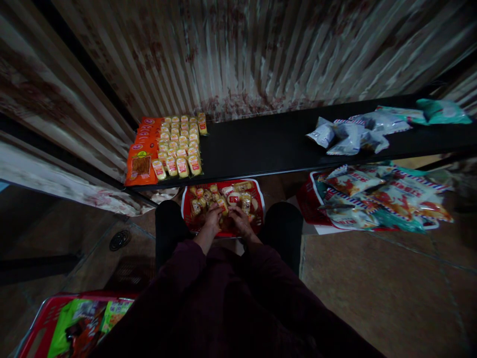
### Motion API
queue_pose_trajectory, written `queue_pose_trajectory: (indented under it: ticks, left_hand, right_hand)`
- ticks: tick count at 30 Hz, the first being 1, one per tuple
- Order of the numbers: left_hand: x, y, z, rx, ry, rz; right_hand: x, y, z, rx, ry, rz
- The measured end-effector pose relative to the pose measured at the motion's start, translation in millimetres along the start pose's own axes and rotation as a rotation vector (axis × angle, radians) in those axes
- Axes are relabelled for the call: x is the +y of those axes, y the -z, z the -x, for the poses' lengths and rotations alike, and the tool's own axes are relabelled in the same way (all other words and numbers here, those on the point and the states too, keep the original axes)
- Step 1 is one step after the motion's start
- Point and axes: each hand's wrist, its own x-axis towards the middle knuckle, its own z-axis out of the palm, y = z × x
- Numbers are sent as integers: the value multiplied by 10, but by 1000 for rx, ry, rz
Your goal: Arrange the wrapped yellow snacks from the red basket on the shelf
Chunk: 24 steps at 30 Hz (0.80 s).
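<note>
A red basket with a white rim (pixel 262 191) stands between my knees and holds several small wrapped cakes (pixel 246 201) in clear film. My left hand (pixel 213 219) is in it, fingers closed around a small yellow wrapped cake (pixel 222 204). Close by on the right, my right hand (pixel 240 219) reaches among the cakes with its fingers curled. What lies under those fingers is hidden. On the black shelf above, several wrapped cakes (pixel 182 166) stand in rows beside orange snack packets (pixel 140 166).
Silvery and teal snack bags (pixel 348 136) lie on the right of the black shelf (pixel 253 144). Beneath them, a second red basket (pixel 310 201) is heaped with snack bags (pixel 395 194). Another red basket (pixel 37 325) with green packets (pixel 61 330) stands at lower left. A patterned curtain (pixel 238 54) hangs behind.
</note>
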Motion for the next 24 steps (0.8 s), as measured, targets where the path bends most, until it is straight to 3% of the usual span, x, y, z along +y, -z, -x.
queue_pose_trajectory:
  ticks: [24]
  left_hand:
    - [-102, -18, -103, 89, 13, 9]
  right_hand:
    - [-50, -33, 32, -103, 59, -27]
